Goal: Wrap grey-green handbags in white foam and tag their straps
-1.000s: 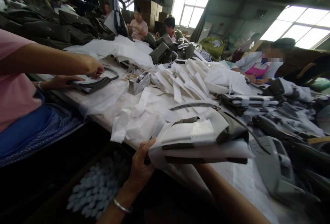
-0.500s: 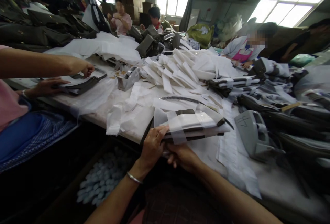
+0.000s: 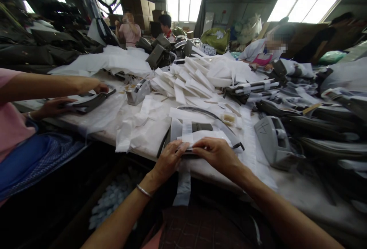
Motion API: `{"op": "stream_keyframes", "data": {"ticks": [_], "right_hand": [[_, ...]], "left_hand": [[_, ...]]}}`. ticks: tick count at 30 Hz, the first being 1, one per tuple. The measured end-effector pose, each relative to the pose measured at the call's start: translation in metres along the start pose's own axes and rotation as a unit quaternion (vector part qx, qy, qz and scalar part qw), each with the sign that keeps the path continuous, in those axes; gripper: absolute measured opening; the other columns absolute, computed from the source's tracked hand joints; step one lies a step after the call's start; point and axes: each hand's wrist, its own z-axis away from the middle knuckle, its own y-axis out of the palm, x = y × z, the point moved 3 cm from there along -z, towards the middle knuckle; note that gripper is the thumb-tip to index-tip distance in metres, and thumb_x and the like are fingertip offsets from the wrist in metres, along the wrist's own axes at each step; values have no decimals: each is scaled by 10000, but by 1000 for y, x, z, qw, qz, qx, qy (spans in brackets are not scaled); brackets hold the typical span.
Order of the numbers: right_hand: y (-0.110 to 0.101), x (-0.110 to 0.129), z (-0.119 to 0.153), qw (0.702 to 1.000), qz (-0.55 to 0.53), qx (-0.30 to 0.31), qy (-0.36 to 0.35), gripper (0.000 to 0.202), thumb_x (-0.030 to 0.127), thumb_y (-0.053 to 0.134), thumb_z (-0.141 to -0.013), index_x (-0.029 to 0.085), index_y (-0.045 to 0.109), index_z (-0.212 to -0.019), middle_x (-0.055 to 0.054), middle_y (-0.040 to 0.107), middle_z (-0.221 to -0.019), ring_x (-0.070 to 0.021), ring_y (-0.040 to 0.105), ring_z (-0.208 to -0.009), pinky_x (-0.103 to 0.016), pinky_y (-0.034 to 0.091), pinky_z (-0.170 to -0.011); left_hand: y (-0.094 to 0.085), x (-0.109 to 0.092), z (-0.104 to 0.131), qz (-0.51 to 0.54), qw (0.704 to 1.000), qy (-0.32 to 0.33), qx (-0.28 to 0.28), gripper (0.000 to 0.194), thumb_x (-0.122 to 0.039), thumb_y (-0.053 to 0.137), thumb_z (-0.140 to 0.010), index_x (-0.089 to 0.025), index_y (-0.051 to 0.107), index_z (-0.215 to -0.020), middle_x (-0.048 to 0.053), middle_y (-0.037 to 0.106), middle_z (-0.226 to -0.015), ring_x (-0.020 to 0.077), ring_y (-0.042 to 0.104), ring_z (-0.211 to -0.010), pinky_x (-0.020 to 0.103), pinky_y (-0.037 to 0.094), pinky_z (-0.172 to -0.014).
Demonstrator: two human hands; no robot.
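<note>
A dark bag (image 3: 202, 127) partly covered in white sheet lies near the table's front edge, its long strap curving behind it. My left hand (image 3: 169, 157) rests on the bag's front edge, fingers closed on it beside a pale strip. To the right, my right hand (image 3: 215, 151) pinches the same edge, thumb and fingers together. A pale strip (image 3: 183, 187) hangs from the bag over the table edge between my wrists.
Left of centre stands a tape dispenser (image 3: 138, 92); a larger grey one (image 3: 273, 140) is at right. White pads (image 3: 189, 78) are heaped behind the bag. Dark bags (image 3: 329, 126) are piled right. A co-worker's hands (image 3: 57, 107) handle another bag at left.
The bag has been lowered flatter onto the table. My right hand has come from below the bag up to its front edge. A pale strip now hangs down in front.
</note>
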Motion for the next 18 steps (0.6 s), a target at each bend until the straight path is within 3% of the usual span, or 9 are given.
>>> {"op": "stream_keyframes", "data": {"ticks": [3,7,12,14,18], "right_hand": [[9,-17,-44,986,161,8,-38,205,250,700,-862,216,753,-1057,-83,721,-1090,-263,622,-1049,-384,429,-961],[28,-40,-72,972,228,57,-15,143,202,643,-893,204,774,-950,-79,722,-1012,-261,617,-1003,-375,415,-932],[33,-30,-66,985,152,19,-85,105,166,622,-914,192,724,-906,-48,712,-962,-217,622,-980,-337,405,-924],[36,-24,-61,986,115,30,-120,104,171,602,-934,194,703,-920,-36,715,-937,-194,629,-948,-322,399,-933],[41,-21,-50,971,152,53,-179,93,180,621,-929,192,693,-872,-32,714,-865,-197,601,-869,-348,371,-915]], "left_hand": [[0,1,0,4,1000,5,-1,665,-12,487,-820,-208,408,-1451,126,566,-1271,247,538,-1225,458,501,-1040],[0,1,1,32,999,1,8,681,-6,521,-815,-197,376,-1452,123,578,-1288,256,517,-1277,483,467,-1086],[4,6,7,67,997,-34,-30,802,-27,583,-824,-185,219,-1521,163,551,-1345,278,533,-1270,487,506,-1036],[6,7,8,74,996,-39,-33,858,-43,595,-834,-186,141,-1548,177,540,-1357,285,536,-1267,481,516,-1016],[6,8,9,90,994,-62,-26,904,-59,599,-850,-171,57,-1564,186,559,-1328,287,555,-1243,461,534,-983]]}}
